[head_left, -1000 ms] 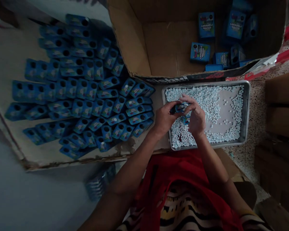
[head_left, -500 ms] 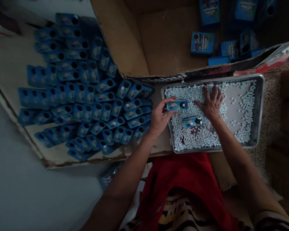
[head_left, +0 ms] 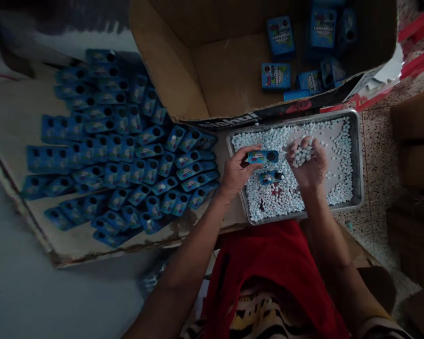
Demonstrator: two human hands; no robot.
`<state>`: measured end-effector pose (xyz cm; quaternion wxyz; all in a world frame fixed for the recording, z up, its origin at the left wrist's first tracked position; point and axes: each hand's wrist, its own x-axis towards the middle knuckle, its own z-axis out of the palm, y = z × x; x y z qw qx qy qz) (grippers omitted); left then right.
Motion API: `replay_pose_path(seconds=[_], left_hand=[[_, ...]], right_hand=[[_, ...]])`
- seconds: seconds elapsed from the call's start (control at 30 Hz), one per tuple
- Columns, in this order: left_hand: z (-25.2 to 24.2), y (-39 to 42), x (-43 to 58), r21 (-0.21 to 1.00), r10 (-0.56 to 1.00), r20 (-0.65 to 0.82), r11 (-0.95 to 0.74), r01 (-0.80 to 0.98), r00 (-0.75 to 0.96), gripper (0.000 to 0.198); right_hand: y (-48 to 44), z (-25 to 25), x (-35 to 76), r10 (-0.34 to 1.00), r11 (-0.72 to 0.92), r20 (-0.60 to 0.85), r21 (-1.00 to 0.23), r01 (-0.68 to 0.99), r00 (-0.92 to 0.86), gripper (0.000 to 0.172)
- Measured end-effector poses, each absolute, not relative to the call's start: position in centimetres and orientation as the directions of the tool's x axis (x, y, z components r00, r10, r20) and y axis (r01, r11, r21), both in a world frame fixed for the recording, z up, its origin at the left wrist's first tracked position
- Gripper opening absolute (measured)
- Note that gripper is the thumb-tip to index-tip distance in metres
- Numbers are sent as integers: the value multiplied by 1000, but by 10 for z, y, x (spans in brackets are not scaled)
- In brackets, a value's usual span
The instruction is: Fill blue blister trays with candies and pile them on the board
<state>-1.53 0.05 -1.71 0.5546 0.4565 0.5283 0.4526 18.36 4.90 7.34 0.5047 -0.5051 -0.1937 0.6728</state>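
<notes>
My left hand point(head_left: 237, 170) grips a small blue candy box point(head_left: 259, 157) by its left end, above the tray's left part. The box's dark round hole faces up. My right hand point(head_left: 311, 165) is turned palm up, its fingers curled around a heap of small white candies point(head_left: 301, 153). Both hands are over a metal tray point(head_left: 357, 160) spread with the same candies. Another blue candy box point(head_left: 269, 177) lies on the candies just below the held one, with a few white pieces on it.
Many blue boxes with round holes point(head_left: 137, 169) stand in rows on the table point(head_left: 70, 247) to the left. Behind the tray, a large cardboard box point(head_left: 212, 80) holds several blue boxes point(head_left: 275, 76). Stacked cartons point(head_left: 415, 146) stand at the right.
My right hand was palm down with fingers spread on the candies; now it is turned up with a handful. My left hand still holds its candy box. The whole view has shifted slightly.
</notes>
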Motion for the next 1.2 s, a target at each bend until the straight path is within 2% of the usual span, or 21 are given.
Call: replay_pose_path(seconds=[0.1, 0.23, 0.33, 0.47, 0.53, 0.6, 0.67, 0.7, 0.77, 0.8, 0.87, 0.93, 0.97, 1.03, 1.1, 1.2], left_hand=[[-5, 2, -7, 980, 982, -185, 182, 76, 36, 50], [3, 2, -4, 965, 982, -183, 170, 197, 49, 46], [7, 0, -5, 943, 985, -168, 154, 295, 24, 43], [22, -3, -2, 885, 992, -111, 74, 459, 54, 44], [27, -2, 0, 863, 995, -82, 38, 503, 65, 45], [24, 1, -2, 859, 997, -64, 34, 511, 41, 43], [12, 4, -8, 870, 997, -79, 80, 487, -22, 40], [4, 5, -12, 881, 992, -104, 122, 457, -65, 38], [-14, 5, -21, 915, 976, -178, 211, 343, -125, 37], [-21, 3, -26, 934, 968, -213, 242, 263, -134, 39], [-32, -2, -33, 960, 962, -254, 264, 96, -102, 43], [-36, -7, -37, 966, 963, -259, 257, -30, -70, 45], [-36, -9, -38, 965, 964, -257, 252, -69, -69, 46], [-31, -15, -41, 963, 963, -256, 246, -113, -81, 45], [-22, -26, -46, 959, 956, -269, 255, -123, -115, 43], [-5, -67, -56, 947, 918, -321, 318, -51, -234, 44]], right_hand=[[48, 91, 160, 930, -302, -359, -868, -395, 78, 44], [44, 84, 140, 958, -201, -246, -944, -263, 151, 47], [42, 73, 132, 951, -144, -213, -946, -291, 225, 44], [47, 60, 140, 936, -148, -282, -860, -489, 212, 31], [52, 50, 159, 913, -184, -360, -786, -590, 195, 23], [55, 37, 186, 862, -240, -458, -746, -621, 217, 16], [52, 24, 216, 795, -323, -520, -799, -508, 311, 12], [48, 19, 230, 782, -384, -511, -846, -370, 357, 13], [34, 13, 253, 841, -457, -406, -887, 68, 356, 19], [25, 12, 262, 897, -423, -339, -845, 327, 285, 23], [10, 12, 274, 965, -214, -258, -637, 741, 57, 28], [5, 9, 280, 953, 59, -250, -395, 917, -169, 42], [8, 6, 281, 922, 190, -270, -310, 932, -278, 52], [26, -5, 279, 805, 432, -327, -248, 867, -495, 71], [54, -20, 271, 633, 624, -367, -280, 730, -682, 83], [94, -41, 252, 390, 781, -383, -345, 521, -837, 89]])
